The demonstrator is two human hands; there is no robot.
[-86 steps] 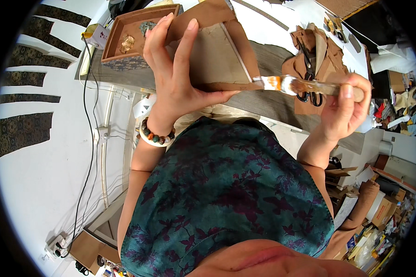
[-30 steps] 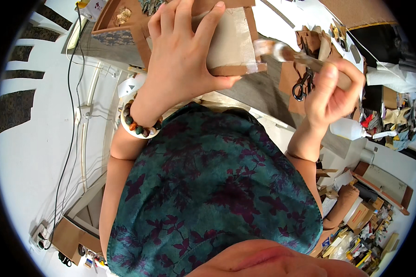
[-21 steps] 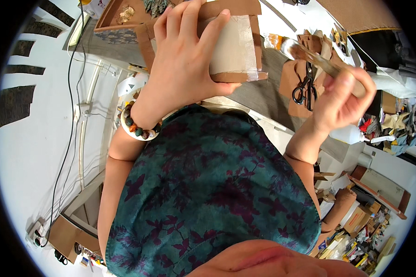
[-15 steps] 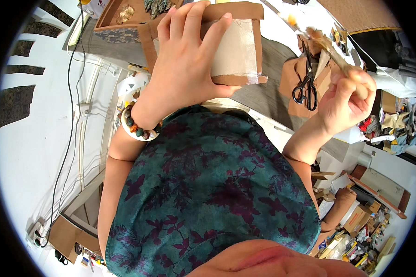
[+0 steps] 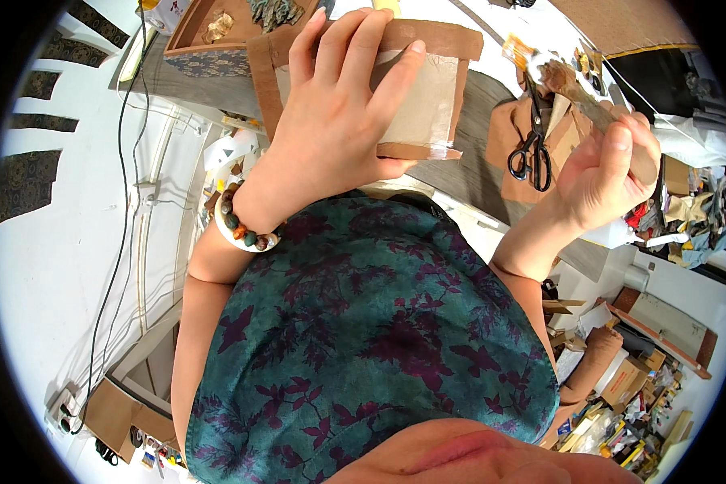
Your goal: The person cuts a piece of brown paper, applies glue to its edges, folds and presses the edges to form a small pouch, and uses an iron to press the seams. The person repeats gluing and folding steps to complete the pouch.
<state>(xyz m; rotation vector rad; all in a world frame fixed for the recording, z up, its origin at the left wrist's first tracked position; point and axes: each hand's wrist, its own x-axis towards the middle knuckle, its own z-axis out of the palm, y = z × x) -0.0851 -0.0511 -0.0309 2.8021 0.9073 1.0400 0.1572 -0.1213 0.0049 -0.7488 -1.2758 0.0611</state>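
Observation:
My left hand (image 5: 331, 113) spans a beige board (image 5: 415, 105) with brown fabric strips along its edges, fingers over the far side and thumb at the near side. A whitish wet-looking patch shows at the board's near right corner, where the strip is turned over. In my right hand (image 5: 609, 165), raised at the right, is a wooden-handled brush (image 5: 577, 87). Its amber bristles point to the far left and carry something white. Just below the brush lie black-handled scissors (image 5: 532, 153) on pieces of brown fabric (image 5: 504, 133).
A brown tray with patterned sides (image 5: 210, 63) stands at the far left, holding a gold-coloured piece and a grey-green rough lump. A metal ruler (image 5: 472, 16) lies at the far side of the grey table (image 5: 480, 109). Black cables (image 5: 123, 161) hang at the left.
The board has shifted a little right and toward me under my left hand. My right hand has turned slightly, and the brush tip has moved a little right and nearer.

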